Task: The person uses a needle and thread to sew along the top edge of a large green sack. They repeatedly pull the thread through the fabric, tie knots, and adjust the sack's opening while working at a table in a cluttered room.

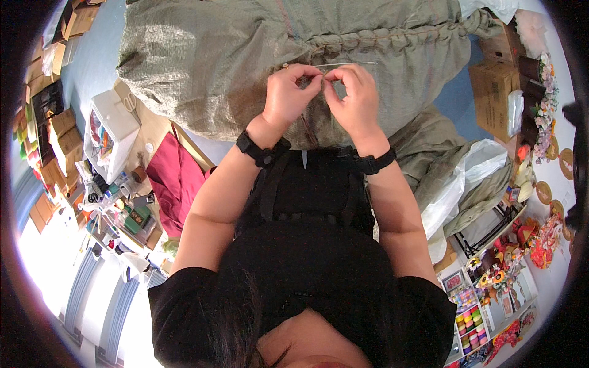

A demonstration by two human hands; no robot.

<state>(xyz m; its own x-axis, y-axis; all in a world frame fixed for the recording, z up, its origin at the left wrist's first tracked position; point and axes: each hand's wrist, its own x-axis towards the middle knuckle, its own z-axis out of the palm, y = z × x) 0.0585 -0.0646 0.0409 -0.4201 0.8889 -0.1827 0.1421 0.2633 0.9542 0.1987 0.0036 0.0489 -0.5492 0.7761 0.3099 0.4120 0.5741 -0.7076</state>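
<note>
A large grey-green woven plastic sack (198, 78) lies before me, its gathered seam (382, 40) laced with brown twine. Over the sack, my left hand (290, 89) and my right hand (352, 92) meet fingertip to fingertip. Each has thumb and forefinger pinched on what looks like fine brown twine, mostly hidden by the fingers. A long metal needle (349, 63) runs crosswise just beyond the fingertips; whether a finger holds it I cannot tell. Dark brown strands (308, 126) hang below my hands at the sack's near edge.
On the left, a table holds a white bin (112, 131) of small items, scissors (129, 102) and dark red cloth (175, 184). Cardboard boxes (492, 99) stand at the right, above more sacking (428, 147) and white plastic sheeting (446, 198). Shelves (490, 329) with colourful goods are lower right.
</note>
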